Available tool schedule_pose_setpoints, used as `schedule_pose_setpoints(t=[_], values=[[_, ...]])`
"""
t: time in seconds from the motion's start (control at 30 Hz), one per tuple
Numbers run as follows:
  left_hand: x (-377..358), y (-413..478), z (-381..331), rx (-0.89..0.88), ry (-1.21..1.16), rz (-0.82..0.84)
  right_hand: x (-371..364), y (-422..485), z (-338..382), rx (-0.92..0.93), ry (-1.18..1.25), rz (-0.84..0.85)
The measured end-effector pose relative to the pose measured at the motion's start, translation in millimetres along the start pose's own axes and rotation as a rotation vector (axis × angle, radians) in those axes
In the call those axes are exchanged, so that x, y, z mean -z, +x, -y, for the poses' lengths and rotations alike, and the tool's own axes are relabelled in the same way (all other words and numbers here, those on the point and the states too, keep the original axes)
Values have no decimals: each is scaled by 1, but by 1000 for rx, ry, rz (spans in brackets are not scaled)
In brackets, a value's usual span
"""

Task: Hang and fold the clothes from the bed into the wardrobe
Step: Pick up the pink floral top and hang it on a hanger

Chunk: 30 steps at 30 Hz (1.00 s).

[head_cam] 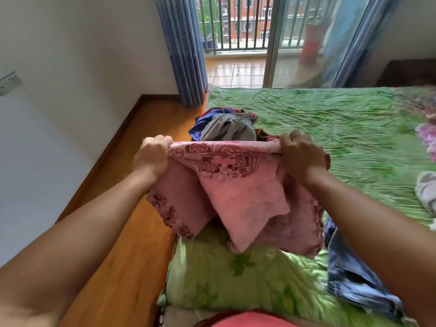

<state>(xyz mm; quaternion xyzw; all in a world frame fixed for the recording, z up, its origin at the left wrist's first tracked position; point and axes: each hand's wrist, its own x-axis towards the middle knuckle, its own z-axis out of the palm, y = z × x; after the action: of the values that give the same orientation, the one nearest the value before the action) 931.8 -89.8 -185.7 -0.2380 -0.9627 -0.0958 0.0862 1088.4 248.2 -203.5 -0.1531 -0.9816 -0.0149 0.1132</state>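
Observation:
A pink cloth with dark red rose patterns (238, 192) hangs in the air above the near corner of the bed. My left hand (152, 155) grips its top edge at the left end, and my right hand (300, 153) grips the same edge at the right end. The edge is stretched straight between my fists, and the rest of the cloth droops in loose folds. Behind it, a pile of clothes (224, 127) in grey, blue and red lies near the bed's left side. A blue denim garment (354, 277) lies on the bed under my right forearm.
The bed has a green crumpled sheet (342, 128) and a green floral pillow (236, 279) close to me. Wooden floor (132, 232) runs along the left, beside a white wall. Blue curtains (184, 50) frame an open balcony door. More fabric (427, 192) lies at the right edge.

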Motion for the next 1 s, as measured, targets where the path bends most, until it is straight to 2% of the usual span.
schedule_pose_setpoints(t=[0.13, 0.27, 0.43, 0.57, 0.73, 0.87, 1.0], values=[[-12, -11, -10, -31, -118, 74, -5, -17, -15, -88, 45, 92], [-19, -16, -25, 16, -232, 142, 1, -29, -21, -175, 112, 97], [-24, -11, -54, 75, -459, 247, 13, -48, -22, -282, 188, 130], [-32, -7, -82, 64, -642, 309, 22, -72, -32, -438, 185, 187], [-37, -8, -134, -48, -837, 341, 33, -114, -52, -612, 256, 104], [-30, -16, -184, -122, -1086, 468, 48, -153, -63, -713, 334, -21], [-22, -28, -235, -215, -1183, 554, 67, -188, -76, -821, 369, -136]])
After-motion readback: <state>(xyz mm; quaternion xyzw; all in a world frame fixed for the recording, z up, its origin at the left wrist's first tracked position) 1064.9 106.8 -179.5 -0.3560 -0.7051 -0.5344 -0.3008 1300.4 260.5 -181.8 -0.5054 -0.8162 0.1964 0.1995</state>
